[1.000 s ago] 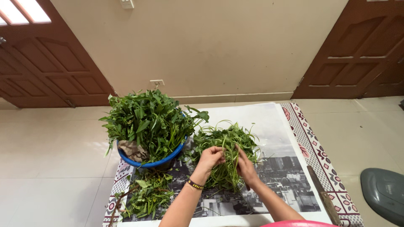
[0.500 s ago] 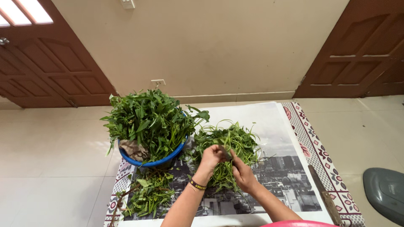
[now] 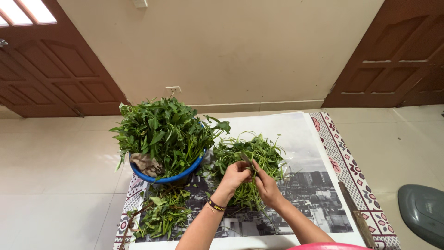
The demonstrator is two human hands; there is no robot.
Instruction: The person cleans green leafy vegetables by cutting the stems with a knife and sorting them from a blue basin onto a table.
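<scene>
Both hands meet over the pile of split green stems (image 3: 249, 157) right of the blue basin (image 3: 169, 178), left hand (image 3: 237, 175) pinching 1 stem, right hand (image 3: 266, 185) gripping a small blade against it; slip risks nicked fingers.

we've got a blue basin (image 3: 178, 178) heaped with leafy greens (image 3: 162, 129) on the left, a smaller leaf pile (image 3: 162, 215) below it, a knife (image 3: 356, 215) lying on the patterned mat (image 3: 344, 162), a grey stool (image 3: 423, 210) far right, brown doors (image 3: 51, 69) behind.
</scene>
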